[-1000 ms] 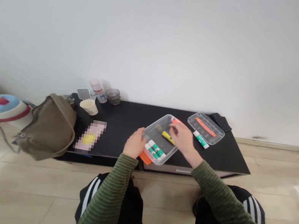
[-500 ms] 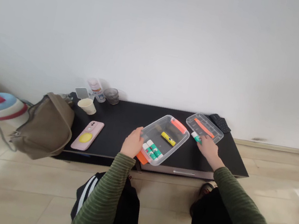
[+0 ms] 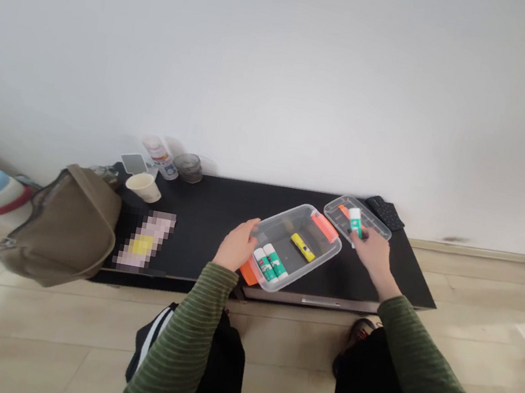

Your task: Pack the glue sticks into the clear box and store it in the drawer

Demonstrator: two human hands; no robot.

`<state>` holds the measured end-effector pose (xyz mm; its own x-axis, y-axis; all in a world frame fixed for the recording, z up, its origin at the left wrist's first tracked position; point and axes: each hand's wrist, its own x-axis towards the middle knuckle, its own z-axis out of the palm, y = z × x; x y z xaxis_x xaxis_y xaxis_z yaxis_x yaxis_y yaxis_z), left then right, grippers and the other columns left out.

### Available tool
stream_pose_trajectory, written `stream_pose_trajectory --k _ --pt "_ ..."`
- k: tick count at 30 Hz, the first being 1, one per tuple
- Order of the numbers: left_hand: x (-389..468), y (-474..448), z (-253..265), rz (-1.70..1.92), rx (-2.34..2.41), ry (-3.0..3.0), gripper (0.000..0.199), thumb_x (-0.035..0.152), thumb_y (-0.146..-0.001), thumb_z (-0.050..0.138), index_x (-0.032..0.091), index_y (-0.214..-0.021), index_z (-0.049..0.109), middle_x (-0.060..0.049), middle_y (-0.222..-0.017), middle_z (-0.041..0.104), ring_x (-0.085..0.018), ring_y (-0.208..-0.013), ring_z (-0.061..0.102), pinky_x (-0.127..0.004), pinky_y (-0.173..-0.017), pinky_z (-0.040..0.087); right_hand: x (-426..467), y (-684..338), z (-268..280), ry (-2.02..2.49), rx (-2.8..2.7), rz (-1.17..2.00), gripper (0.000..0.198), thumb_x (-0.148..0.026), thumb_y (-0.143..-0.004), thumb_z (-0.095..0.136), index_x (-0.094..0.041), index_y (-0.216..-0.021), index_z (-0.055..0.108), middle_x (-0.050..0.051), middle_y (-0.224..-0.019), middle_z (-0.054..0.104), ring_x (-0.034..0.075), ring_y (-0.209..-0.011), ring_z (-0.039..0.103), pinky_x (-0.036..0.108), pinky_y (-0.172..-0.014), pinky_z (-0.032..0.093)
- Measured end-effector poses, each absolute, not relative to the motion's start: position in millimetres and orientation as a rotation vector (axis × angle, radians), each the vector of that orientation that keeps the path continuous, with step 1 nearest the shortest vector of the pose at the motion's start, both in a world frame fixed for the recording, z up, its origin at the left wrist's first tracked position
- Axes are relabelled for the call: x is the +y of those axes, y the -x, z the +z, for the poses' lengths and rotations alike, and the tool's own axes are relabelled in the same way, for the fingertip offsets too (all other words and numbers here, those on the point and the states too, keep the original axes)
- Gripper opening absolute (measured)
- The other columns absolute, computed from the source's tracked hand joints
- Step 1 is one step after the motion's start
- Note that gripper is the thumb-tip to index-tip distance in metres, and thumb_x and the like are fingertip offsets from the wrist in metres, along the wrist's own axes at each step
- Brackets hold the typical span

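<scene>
At the desk, left hand grips box by its rim; right hand grips white-capped glue stick over lid.

No wording, brand or number can be read. Labels show only as coloured print: small dark and red marks on the two white-and-green cylindrical tubes in the clear plastic box near the front edge of the black worktop; faint marks on the matching white-and-green tube in the right hand; a dark mark on the yellow cylindrical tube; orange and blue patches on the white bottle by the back-left corner.
</scene>
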<state>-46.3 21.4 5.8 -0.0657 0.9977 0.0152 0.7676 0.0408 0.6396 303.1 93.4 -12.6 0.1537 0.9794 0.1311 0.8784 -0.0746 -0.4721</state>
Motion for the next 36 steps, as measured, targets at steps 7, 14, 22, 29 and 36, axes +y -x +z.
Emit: stream_pose_trajectory --k 7,14,22,29,36 --pt "45.9 34.6 1.3 0.752 1.676 -1.809 0.056 0.007 -0.079 0.049 0.016 -0.134 0.056 -0.011 -0.123 0.068 -0.022 -0.107 0.066 -0.038 -0.101 0.049 57.3 -248.6 45.7 1.462 -1.859 0.299 0.03 -0.041 -0.086 0.058 -0.019 -0.107 0.061 0.003 -0.084 0.068 0.016 -0.069 0.06 0.027 -0.067 0.043" --pt "59.3 25.4 -7.4 0.833 1.515 -1.781 0.053 0.01 -0.081 0.05 0.018 -0.133 0.058 -0.01 -0.12 0.069 -0.019 -0.104 0.067 -0.036 -0.099 0.05 62.1 -198.8 38.5 1.818 -2.509 0.509 0.03 -0.043 -0.087 0.057 -0.017 -0.095 0.068 0.01 -0.089 0.073 0.023 -0.084 0.067 0.029 -0.07 0.044" --pt "66.2 23.4 -11.6 0.841 1.441 -1.753 0.056 0.008 -0.079 0.048 0.019 -0.133 0.058 -0.009 -0.121 0.069 -0.017 -0.091 0.07 -0.035 -0.092 0.054 71.9 -178.1 22.3 2.049 -2.786 0.674 0.038 -0.028 -0.079 0.063 -0.014 -0.113 0.073 0.019 -0.113 0.071 0.033 -0.105 0.068 0.037 -0.078 0.053" --pt "74.0 19.3 -12.4 0.859 1.402 -1.752 0.058 0.003 -0.076 0.046 0.019 -0.13 0.06 -0.009 -0.12 0.069 -0.018 -0.102 0.069 -0.034 -0.096 0.052 70.1 -174.3 16.2 1.893 -2.982 0.68 0.035 -0.024 -0.082 0.061 -0.013 -0.113 0.073 0.018 -0.114 0.071 0.031 -0.103 0.069 0.036 -0.077 0.055" --pt "77.5 14.0 -14.2 0.899 1.371 -1.7 0.056 0.005 -0.076 0.048 0.018 -0.129 0.06 -0.009 -0.121 0.069 -0.017 -0.097 0.07 -0.035 -0.095 0.053 74.7 -222.8 36.5 1.755 -2.351 0.506 0.025 -0.028 -0.089 0.053 -0.025 -0.101 0.075 0.005 -0.1 0.076 0.021 -0.095 0.069 0.03 -0.083 0.05"
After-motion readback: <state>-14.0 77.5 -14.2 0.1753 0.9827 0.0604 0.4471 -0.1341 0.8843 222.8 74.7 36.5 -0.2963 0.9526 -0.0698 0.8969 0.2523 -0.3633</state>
